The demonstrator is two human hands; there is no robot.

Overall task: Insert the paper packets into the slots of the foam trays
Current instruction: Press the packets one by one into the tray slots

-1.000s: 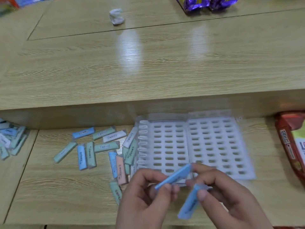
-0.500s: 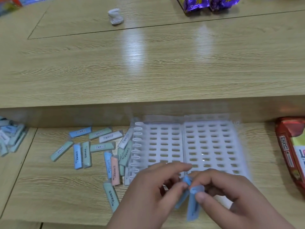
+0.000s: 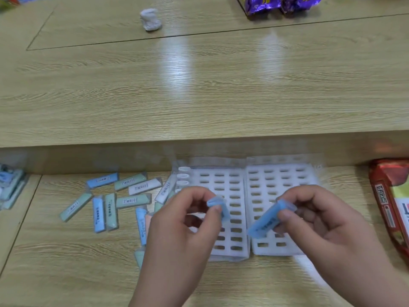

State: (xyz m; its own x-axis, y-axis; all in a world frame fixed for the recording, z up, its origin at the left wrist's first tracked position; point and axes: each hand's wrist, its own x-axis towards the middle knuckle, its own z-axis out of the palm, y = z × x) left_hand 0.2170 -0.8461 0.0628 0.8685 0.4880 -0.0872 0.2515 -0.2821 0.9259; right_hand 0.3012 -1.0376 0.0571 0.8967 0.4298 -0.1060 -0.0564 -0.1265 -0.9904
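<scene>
Two white foam trays lie side by side on the lower wooden shelf, the left tray [image 3: 230, 180] and the right tray [image 3: 285, 180], each with rows of oval slots. My left hand [image 3: 183, 222] hovers over the left tray and pinches a blue paper packet [image 3: 218, 206] end-up between thumb and forefinger. My right hand [image 3: 318, 220] is above the right tray, holding a second blue packet [image 3: 265, 220] that slants down to the left. Loose blue, green, white and pink packets [image 3: 110, 204] are scattered on the shelf left of the trays.
A further heap of packets [image 3: 11, 187] sits at the far left edge. A red snack bag [image 3: 389, 204] lies right of the trays. On the higher tabletop behind are a small white lump [image 3: 150, 19] and purple wrappers [image 3: 281, 4].
My hands were together at the trays' near edge, the two blue packets touching. They have moved apart and further over the trays, each holding one packet.
</scene>
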